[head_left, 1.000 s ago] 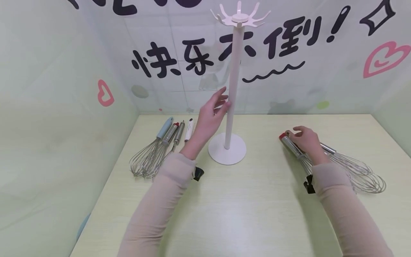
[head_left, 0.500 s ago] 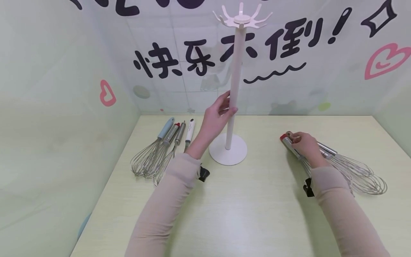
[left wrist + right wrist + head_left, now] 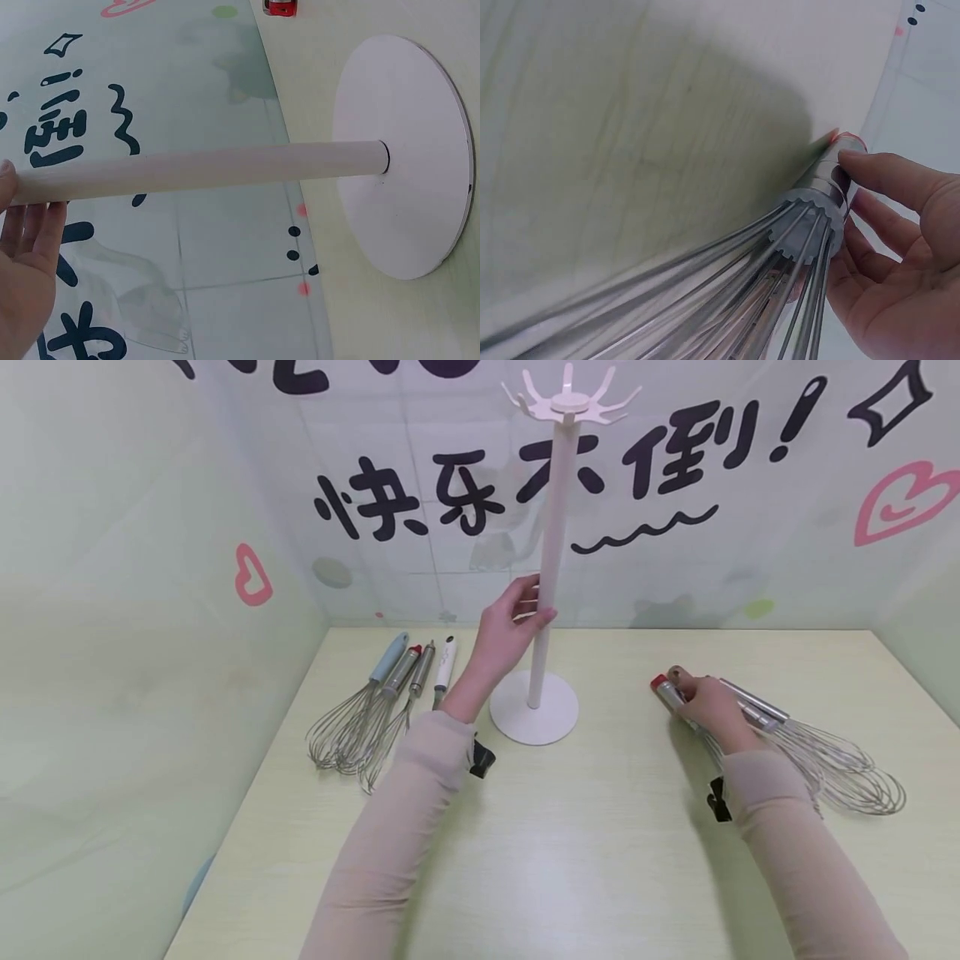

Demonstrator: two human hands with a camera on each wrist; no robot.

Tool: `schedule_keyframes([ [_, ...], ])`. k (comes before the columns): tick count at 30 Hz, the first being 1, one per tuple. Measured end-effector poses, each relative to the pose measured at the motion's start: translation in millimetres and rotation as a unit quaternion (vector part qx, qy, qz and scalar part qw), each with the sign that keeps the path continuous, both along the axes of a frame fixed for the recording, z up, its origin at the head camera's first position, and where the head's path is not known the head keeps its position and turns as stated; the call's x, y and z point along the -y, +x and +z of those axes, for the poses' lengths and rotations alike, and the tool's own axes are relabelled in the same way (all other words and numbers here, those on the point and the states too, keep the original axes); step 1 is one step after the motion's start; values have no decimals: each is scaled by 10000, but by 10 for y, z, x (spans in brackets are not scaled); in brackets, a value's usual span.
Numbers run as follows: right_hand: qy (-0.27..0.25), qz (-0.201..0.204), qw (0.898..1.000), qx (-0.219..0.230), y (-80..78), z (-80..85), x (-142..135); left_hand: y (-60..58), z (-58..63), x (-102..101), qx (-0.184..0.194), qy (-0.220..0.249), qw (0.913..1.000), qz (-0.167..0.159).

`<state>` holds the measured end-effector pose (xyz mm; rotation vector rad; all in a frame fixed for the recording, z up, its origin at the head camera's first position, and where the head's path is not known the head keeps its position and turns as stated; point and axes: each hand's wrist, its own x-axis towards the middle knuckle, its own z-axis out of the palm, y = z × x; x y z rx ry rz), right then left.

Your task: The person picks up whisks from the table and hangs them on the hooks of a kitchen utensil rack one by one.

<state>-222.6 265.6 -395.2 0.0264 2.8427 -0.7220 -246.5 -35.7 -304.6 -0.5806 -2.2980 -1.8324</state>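
A white stand [image 3: 551, 552] with a round base [image 3: 517, 718] and a crown of hooks [image 3: 570, 402] rises upright from the table. My left hand [image 3: 504, 625] holds its pole about midway, thumb in front and fingers behind. The left wrist view shows the pole [image 3: 225, 169] running to the disc base [image 3: 405, 217]. At the right, my right hand [image 3: 716, 710] grips the handle of a red-capped steel whisk [image 3: 669, 695]. In the right wrist view the thumb lies on that whisk's handle [image 3: 826, 166], fingers curled on the other side; its wires fan toward the camera.
More whisks [image 3: 840, 760] lie beside the right hand, one with a brown handle end [image 3: 678, 675]. Left of the stand lie several whisks, among them a blue-handled one [image 3: 388, 658] and a white-handled tool [image 3: 445, 662]. A printed cloth [image 3: 420, 577] hangs behind the table.
My left hand has moved right and closed round the pole. My right hand has moved slightly left and down onto the red-capped whisk's handle, which has shifted a little left.
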Motion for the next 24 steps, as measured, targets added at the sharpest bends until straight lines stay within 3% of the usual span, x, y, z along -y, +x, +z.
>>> schedule_keyframes([
  [4, 178, 206, 9996, -10, -13, -43, -8, -33, -14, 5, 31, -83, 9999, -71],
  [10, 176, 78, 9997, 141, -16, -67, 12, -45, -6, 28, -31, -350, 9994, -74],
  [24, -414, -245, 9987, -168, 69, 135, 111, -61, 3, 23, -27, -459, 9989, -62],
])
